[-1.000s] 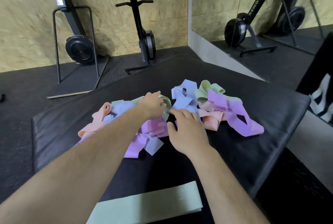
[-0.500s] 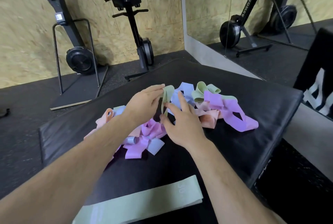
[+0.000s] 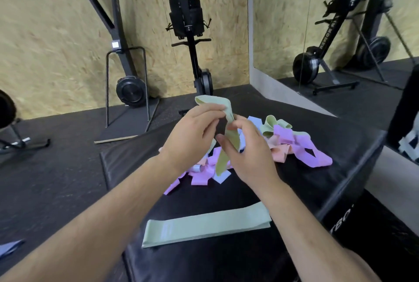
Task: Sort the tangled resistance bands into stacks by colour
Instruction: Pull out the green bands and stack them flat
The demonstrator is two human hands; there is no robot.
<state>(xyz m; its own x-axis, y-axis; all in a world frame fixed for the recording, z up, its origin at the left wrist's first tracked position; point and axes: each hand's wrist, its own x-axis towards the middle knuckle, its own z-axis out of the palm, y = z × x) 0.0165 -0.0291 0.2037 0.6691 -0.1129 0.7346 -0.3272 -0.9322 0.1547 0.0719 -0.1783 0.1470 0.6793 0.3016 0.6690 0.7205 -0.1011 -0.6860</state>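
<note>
left hand (image 3: 190,133), right hand (image 3: 248,159) pinch green band (image 3: 231,140) | black padded box (image 3: 317,182) | chipboard wall (image 3: 56,32), dark floor (image 3: 56,168)

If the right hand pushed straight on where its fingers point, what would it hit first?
Likely the left hand, just past the green band that both hands pinch; the depth between them is unclear.

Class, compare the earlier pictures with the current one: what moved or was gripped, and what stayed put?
Both hands rose from the tangled pile, drawing a green band up with them: the left hand pinches its upper fold, the right hand has taken hold lower down. The flat green band and the remaining pile stayed put.
</note>
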